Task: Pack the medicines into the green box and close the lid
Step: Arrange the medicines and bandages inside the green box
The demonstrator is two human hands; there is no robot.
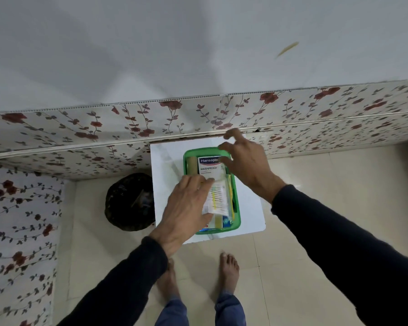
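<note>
Box: 1 green box (236,209), lid off, on your desk (165,161).
Left hand (186,208): fingers pinching 1 clear packet (218,198).
Right hand (247,161): fingers spread above 1 plaster pack (210,167).

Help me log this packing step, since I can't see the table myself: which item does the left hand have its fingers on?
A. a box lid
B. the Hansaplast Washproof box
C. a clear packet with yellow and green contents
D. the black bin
C: the left hand pinches the clear packet over the green box, while the Hansaplast box lies untouched by it further back.
</note>
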